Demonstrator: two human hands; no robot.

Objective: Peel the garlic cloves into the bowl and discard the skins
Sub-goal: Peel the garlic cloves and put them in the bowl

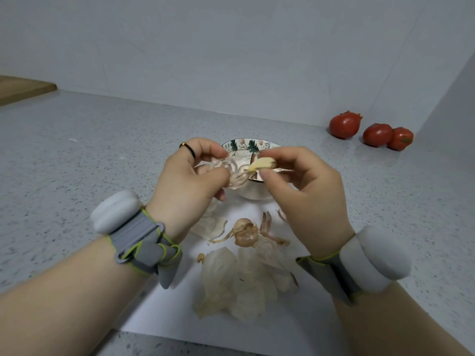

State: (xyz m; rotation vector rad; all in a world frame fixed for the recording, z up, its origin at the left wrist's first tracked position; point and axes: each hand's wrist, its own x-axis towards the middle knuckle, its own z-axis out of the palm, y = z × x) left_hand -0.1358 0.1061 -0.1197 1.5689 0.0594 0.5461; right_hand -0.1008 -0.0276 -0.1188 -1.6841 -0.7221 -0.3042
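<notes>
Here the right hand pinches a bare clove over the bowl, while the left hand grips its skin; next, probably, tear free and drop.

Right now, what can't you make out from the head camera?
All in the head view:
- Inside of the bowl: covered by the left hand and right hand, so any cloves in it cannot be counted.
- The clove: right fingers hide its far end.
- The skin that the left hand pinches: blurred, partly behind fingers.
- The board: cut off by the left edge.
- A white speck on the counter: too small to name.
</notes>
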